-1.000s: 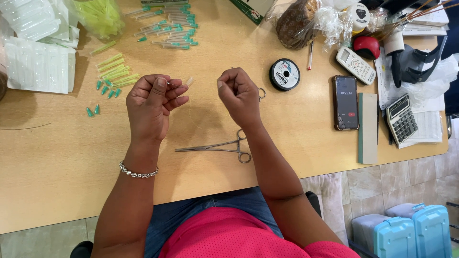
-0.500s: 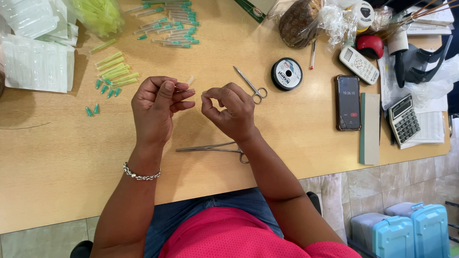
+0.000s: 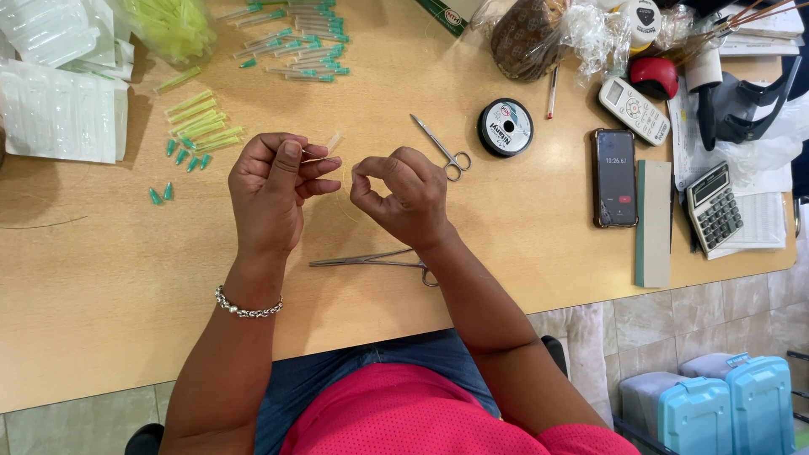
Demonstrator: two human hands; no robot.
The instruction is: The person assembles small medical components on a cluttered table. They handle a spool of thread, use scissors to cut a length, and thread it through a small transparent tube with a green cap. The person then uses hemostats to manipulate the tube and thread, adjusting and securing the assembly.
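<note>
Pinching a small clear tube [image 3: 334, 141], left hand [image 3: 271, 192] is closed; right hand [image 3: 403, 195], at 3 o'clock, is curling shut, contents indiscernible; the tube is risking slipping onto the surface [image 3: 109, 278].

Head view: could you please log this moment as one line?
left hand: pinching small clear plastic tube | right hand: fingertips pinched | steel forceps: on wooden table

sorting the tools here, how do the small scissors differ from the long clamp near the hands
The small scissors are short and lie clear on the table, angled diagonally beyond the right hand. The long clamp is longer and slimmer, lies nearly level on the near side of the hands, and its ring end is partly hidden under the right wrist. Both are silver metal with finger rings, and neither hand touches the scissors.
</note>
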